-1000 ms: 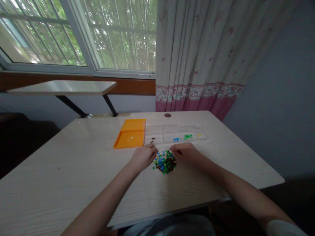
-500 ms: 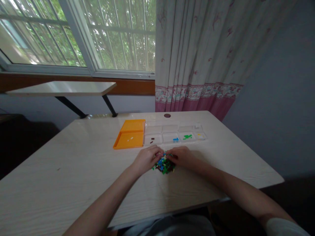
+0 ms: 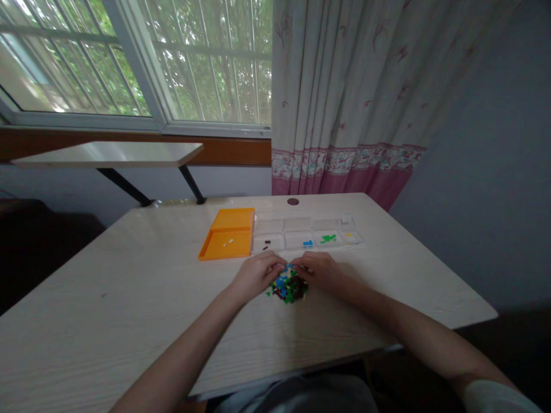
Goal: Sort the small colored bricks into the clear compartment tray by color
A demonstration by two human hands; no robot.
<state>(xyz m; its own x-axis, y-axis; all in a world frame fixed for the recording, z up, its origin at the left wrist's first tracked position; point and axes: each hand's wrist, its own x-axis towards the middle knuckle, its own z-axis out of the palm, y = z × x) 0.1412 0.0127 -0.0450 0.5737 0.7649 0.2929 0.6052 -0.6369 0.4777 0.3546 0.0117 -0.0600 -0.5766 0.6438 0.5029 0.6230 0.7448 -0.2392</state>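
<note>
A small heap of tiny coloured pieces (image 3: 289, 287), blue, green and dark brown, lies on the pale wooden table (image 3: 129, 298). My left hand (image 3: 256, 274) rests at the heap's left edge with its fingers curled down into the pieces. My right hand (image 3: 319, 269) sits at the heap's right edge, fingers bent and meeting the left hand's fingertips over the top of the heap. What the fingertips pinch is too small to make out. Just behind the hands stands a clear sorting tray (image 3: 297, 226) with brown, blue, green and yellow pieces in separate compartments.
An orange lid (image 3: 228, 238) lies open left of the clear tray with a tiny white piece in it. A cable hole (image 3: 293, 202) sits near the table's far edge. Behind are a window, a curtain (image 3: 344, 97) and a narrow shelf (image 3: 107, 153).
My left hand drew back from the tray's brown compartment to the heap. Both hands closed in until their fingertips met over the pieces, and have barely shifted since.
</note>
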